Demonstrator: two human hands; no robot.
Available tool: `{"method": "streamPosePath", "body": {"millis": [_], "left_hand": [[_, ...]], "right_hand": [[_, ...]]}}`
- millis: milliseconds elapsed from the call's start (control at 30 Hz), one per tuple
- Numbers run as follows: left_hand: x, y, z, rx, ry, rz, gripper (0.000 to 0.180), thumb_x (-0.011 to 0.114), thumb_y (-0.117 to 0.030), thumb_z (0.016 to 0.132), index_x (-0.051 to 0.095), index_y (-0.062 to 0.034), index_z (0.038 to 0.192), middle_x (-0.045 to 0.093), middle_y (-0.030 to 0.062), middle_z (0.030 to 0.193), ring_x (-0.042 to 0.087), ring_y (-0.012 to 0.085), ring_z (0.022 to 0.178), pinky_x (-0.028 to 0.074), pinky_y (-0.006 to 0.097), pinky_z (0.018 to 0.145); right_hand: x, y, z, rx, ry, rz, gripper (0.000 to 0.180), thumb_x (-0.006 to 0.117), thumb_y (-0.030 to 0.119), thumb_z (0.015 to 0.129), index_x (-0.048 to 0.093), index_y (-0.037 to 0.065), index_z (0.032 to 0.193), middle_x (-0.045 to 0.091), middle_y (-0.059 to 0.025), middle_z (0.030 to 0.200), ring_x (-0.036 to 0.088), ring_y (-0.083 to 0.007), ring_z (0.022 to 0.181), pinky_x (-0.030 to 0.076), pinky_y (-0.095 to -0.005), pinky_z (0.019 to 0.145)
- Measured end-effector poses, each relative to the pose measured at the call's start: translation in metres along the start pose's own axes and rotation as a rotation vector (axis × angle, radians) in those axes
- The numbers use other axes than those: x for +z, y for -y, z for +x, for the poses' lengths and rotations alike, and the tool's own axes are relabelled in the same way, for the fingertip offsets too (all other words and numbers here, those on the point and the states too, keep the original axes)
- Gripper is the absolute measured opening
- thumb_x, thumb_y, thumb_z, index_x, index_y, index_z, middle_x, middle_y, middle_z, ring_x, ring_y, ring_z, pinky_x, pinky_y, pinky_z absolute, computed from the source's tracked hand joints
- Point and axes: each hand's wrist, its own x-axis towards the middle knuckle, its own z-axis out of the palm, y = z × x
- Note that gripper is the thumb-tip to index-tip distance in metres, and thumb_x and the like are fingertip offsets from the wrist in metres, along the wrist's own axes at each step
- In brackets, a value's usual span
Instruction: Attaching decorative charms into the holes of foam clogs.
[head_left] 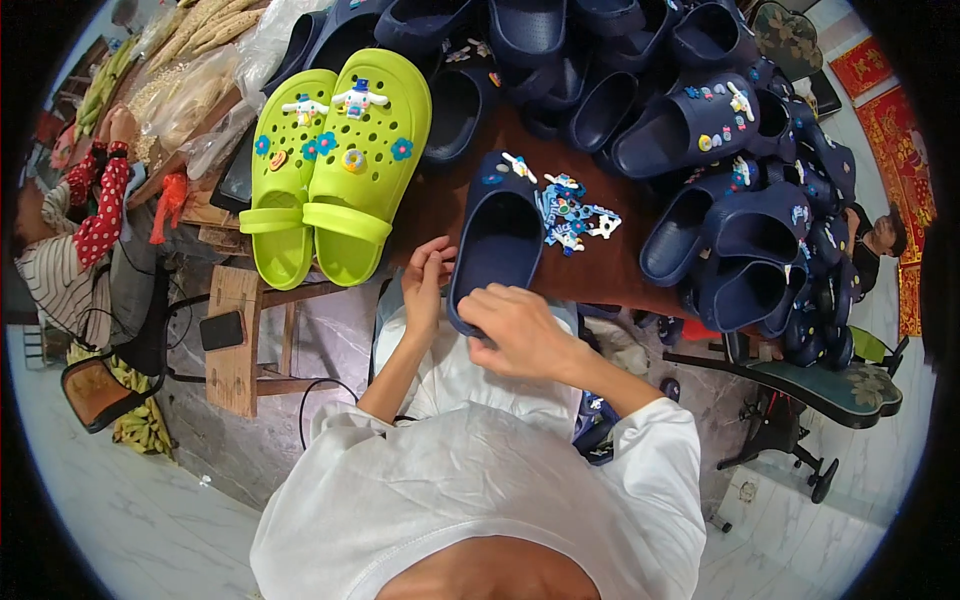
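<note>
Two hands (525,333) are at one navy clog (492,240) near two lime clogs (362,185).

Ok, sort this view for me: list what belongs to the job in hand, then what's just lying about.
In the job:
- navy clog at the right hand, left hand beside it
- loose charms beside that clog
- probably the heaped navy clogs and lime-green pair

Lying about:
- phone on the wooden bench
- floral-patterned chair
</note>
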Motion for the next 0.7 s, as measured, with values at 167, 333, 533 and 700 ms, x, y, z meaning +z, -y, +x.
{"method": "streamPosePath", "body": {"millis": [167, 333, 533, 700], "left_hand": [[-0.003, -0.011, 0.003, -0.106, -0.002, -0.04, 0.03, 0.053, -0.021, 0.098, 0.058, -0.0048, 0.123, 0.064, 0.0079, 0.109, 0.06, 0.0097, 0.088, 0.049, 0.023, 0.077], [0.008, -0.013, 0.002, 0.093, 0.05, 0.381, 0.032, 0.062, -0.006, 0.088, 0.059, -0.0025, 0.119, 0.064, 0.007, 0.108, 0.06, 0.0115, 0.093, 0.048, 0.024, 0.08], [0.001, -0.007, 0.008, 0.078, 0.03, 0.444, 0.033, 0.063, -0.004, 0.086, 0.059, -0.0026, 0.119, 0.064, 0.0066, 0.107, 0.06, 0.0104, 0.091, 0.049, 0.024, 0.08], [0.012, -0.019, 0.002, 0.273, -0.033, 0.621, 0.035, 0.061, -0.003, 0.085, 0.059, -0.0029, 0.12, 0.062, 0.0092, 0.108, 0.06, 0.0143, 0.095, 0.048, 0.026, 0.082]], "right_hand": [[0.064, -0.024, -0.016, 0.034, 0.133, -0.095, 0.03, 0.072, 0.01, 0.064, 0.055, 0.008, 0.088, 0.055, -0.0068, 0.088, 0.056, -0.0253, 0.089, 0.044, -0.0395, 0.075], [0.091, -0.043, -0.02, 0.019, 0.091, -0.109, 0.031, 0.072, 0.011, 0.066, 0.056, 0.008, 0.092, 0.055, -0.0071, 0.089, 0.055, -0.0248, 0.089, 0.043, -0.0382, 0.076], [0.059, -0.04, -0.025, 0.006, -0.059, 0.066, 0.025, 0.072, 0.012, 0.072, 0.061, 0.008, 0.093, 0.058, -0.0077, 0.09, 0.057, -0.0257, 0.087, 0.045, -0.0388, 0.077], [0.032, -0.061, -0.042, 0.276, -0.468, 0.136, 0.015, 0.069, 0.004, 0.079, 0.063, 0.004, 0.093, 0.06, -0.0096, 0.09, 0.061, -0.026, 0.079, 0.049, -0.0358, 0.069]]}}
